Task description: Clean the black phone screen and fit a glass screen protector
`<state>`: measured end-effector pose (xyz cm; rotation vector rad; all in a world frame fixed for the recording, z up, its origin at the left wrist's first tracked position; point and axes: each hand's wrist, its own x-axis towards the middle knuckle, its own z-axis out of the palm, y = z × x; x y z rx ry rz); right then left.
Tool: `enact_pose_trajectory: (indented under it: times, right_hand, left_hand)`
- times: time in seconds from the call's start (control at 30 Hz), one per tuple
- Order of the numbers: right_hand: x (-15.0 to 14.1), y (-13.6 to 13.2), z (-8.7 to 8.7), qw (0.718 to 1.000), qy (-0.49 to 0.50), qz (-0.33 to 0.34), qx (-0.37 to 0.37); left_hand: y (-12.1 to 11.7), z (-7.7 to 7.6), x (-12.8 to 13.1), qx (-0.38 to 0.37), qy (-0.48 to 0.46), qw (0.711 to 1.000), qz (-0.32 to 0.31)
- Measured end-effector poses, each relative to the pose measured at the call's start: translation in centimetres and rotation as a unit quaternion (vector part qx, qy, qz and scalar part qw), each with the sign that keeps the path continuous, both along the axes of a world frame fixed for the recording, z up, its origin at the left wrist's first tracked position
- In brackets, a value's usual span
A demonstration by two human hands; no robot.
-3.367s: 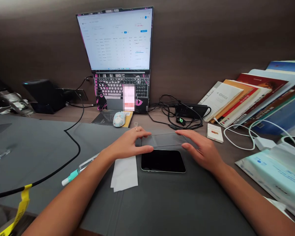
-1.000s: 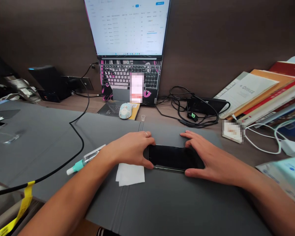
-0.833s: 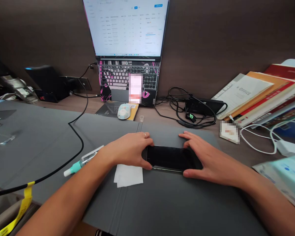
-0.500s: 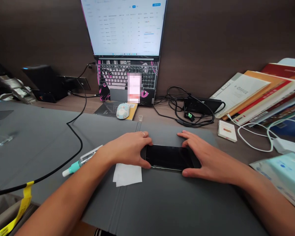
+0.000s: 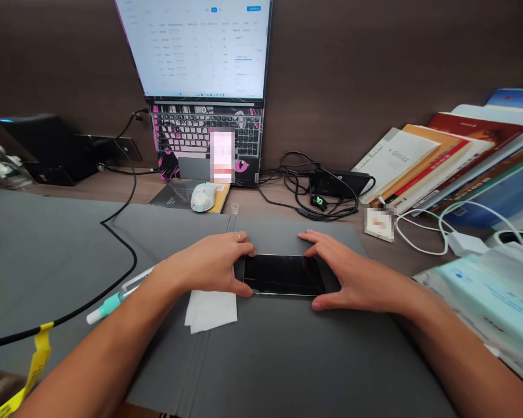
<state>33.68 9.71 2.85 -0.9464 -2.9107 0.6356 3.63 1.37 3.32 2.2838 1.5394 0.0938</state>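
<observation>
A black smartphone (image 5: 283, 275) with a dark screen lies flat, its long side across the grey desk mat (image 5: 296, 354). At its left end, my left hand (image 5: 213, 261) is closed, thumb on the near edge and fingers on the far edge. My right hand (image 5: 348, 270) grips around the right end, thumb along the near edge and a finger at the far edge, another finger stretched beyond. White wipes (image 5: 211, 310) lie flat beneath and beside my left hand. Partly behind my left forearm is a clear spray bottle (image 5: 119, 296) with a teal collar.
An open laptop (image 5: 207, 133) stands at the back, with a mouse (image 5: 203, 197) and a tiny clear cup (image 5: 235, 208) before it. Coiled cables (image 5: 326, 186), leaning books (image 5: 444, 157), a small blurred box (image 5: 379, 223) and a pale blue wipes pack (image 5: 483, 302) are on the right. A black cable (image 5: 113, 284) crosses the left.
The whole view has shifted, so everything appears further left. Both hands keep their places at the two ends of the smartphone, which stays flat on the mat.
</observation>
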Motion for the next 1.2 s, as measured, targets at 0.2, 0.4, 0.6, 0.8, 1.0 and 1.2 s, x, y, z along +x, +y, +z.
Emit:
enact_pose_trajectory:
  times: [0.2, 0.4, 0.6, 0.8, 1.0, 1.2]
  right_hand:
    - [0.30, 0.11, 0.15, 1.000, -0.006, 0.006, -0.011]
    - [0.53, 0.32, 0.10, 1.000, -0.002, 0.002, -0.017]
    - [0.46, 0.35, -0.01, 1.000, 0.007, 0.004, -0.010]
    - [0.40, 0.39, -0.09, 1.000, 0.004, 0.006, -0.005]
    - [0.35, 0.45, -0.30, 1.000, 0.014, 0.004, -0.006]
    - [0.41, 0.71, -0.57, 1.000, 0.014, 0.002, 0.001]
  left_hand:
    - [0.06, 0.03, -0.03, -0.003, 0.002, 1.000, -0.002]
    - [0.09, 0.13, 0.07, -0.003, 0.003, 1.000, 0.000]
    - [0.13, -0.07, 0.04, 0.002, 0.000, 1.000, -0.001]
    - [0.07, 0.13, 0.05, -0.002, 0.000, 1.000, -0.002]
    - [0.05, 0.07, -0.16, -0.009, -0.007, 1.000, 0.002]
    - [0.18, 0.13, -0.25, -0.022, -0.018, 1.000, 0.003]
